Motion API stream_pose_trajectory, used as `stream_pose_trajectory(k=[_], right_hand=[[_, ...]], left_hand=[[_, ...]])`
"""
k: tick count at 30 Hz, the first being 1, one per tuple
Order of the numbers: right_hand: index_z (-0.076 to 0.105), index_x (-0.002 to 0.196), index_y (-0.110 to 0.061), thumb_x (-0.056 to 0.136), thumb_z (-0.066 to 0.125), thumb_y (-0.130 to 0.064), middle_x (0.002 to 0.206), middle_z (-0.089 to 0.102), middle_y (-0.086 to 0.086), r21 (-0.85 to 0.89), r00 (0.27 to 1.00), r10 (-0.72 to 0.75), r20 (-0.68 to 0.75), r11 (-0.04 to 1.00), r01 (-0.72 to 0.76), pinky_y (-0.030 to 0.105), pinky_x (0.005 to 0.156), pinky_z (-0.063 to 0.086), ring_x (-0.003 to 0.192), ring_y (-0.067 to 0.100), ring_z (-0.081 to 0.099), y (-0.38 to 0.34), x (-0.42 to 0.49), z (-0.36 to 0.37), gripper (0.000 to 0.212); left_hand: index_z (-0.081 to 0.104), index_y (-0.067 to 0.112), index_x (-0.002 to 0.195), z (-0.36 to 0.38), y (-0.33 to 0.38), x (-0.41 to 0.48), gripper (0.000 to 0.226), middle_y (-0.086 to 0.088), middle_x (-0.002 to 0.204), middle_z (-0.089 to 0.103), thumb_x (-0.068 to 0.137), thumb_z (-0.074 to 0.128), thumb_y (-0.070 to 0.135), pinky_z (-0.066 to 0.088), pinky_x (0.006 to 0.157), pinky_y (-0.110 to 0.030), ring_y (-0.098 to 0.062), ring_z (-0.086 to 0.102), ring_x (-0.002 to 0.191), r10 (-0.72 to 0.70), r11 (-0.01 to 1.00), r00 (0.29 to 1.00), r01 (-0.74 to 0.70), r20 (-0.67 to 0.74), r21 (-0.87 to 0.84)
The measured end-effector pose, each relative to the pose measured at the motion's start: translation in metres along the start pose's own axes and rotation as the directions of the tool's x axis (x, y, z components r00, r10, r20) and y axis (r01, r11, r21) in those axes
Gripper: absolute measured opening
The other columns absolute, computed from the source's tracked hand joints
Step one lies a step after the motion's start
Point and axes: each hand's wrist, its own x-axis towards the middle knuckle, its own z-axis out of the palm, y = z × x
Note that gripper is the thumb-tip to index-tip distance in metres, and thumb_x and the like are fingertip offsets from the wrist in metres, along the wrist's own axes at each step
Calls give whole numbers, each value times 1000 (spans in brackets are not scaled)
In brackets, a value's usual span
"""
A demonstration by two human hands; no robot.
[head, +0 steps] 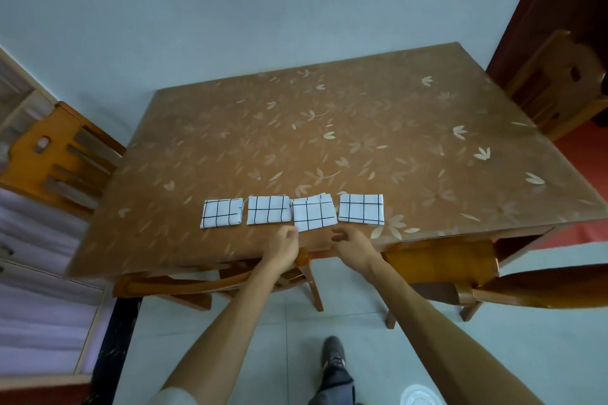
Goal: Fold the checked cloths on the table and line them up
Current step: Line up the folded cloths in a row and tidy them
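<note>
Several folded white cloths with black checks lie in a row near the front edge of the brown flower-patterned table (329, 141). From the left they are the first cloth (221, 213), the second cloth (269, 210), the third cloth (314, 212), which sits slightly askew and further forward, and the fourth cloth (361, 209). My left hand (283, 246) hovers with loosely curled fingers at the third cloth's front left corner. My right hand (352, 243), fingers loosely curled, is just below its front right corner. Neither hand holds anything.
A wooden chair (62, 154) stands at the table's left side and another chair (559, 82) at the far right. Two more chairs (441, 260) are tucked under the front edge. My foot (334, 355) is on the tiled floor.
</note>
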Motion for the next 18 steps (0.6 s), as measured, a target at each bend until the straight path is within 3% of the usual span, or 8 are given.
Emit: stream_pose_trajectory(k=[4,6,8,11,13,15,18], right_hand=[[41,142,-10,91,42,0,131,57,8,261,992,122,-35,959,-109,39,97,52,116,25,56,8,39,12,52],[38,143,-9,90,42,3,125,58,7,360,986,157,-54,924,-128,38,96,52,114,26,56,8,55,15,55],[34,145,-8,90,44,4,130,55,8,414,975,200,-99,899,-143,42,102,49,120,28,53,9,67,18,57],[39,139,-7,90,46,2,121,58,7,405,964,225,-140,902,-152,42,101,48,114,25,54,11,79,22,51],[46,131,-9,89,45,5,104,60,0,396,965,219,-147,907,-146,38,97,49,106,22,55,13,84,23,44],[49,126,-12,88,46,6,93,58,-7,379,964,210,-161,915,-137,38,97,49,103,21,56,12,89,24,42],[49,128,-15,90,49,1,104,59,-2,376,967,206,-151,917,-137,41,100,48,107,23,57,11,95,24,42]], left_hand=[[62,19,102,8,2,47,24,-6,119,62,100,40,30,45,105,-48,-29,58,112,-188,939,978,206,89,-274],[62,19,101,11,-1,67,23,-10,120,63,96,42,29,48,103,-52,-30,59,110,-231,897,963,266,138,-354],[58,19,100,14,0,74,18,-5,110,60,99,42,26,47,104,-51,-28,56,110,-232,890,961,272,151,-365],[51,24,80,20,3,76,26,-1,98,52,103,40,21,47,104,-50,-26,51,103,-213,919,964,253,159,-302],[60,22,94,23,3,81,21,-2,113,55,103,42,25,47,105,-49,-25,52,110,-191,925,966,236,172,-297],[58,16,129,24,3,88,32,-4,137,51,103,44,28,44,108,-47,-25,49,124,-175,926,971,218,161,-309],[48,20,143,26,3,99,41,-2,142,47,103,45,31,45,107,-43,-20,50,116,-179,919,971,223,159,-324]])
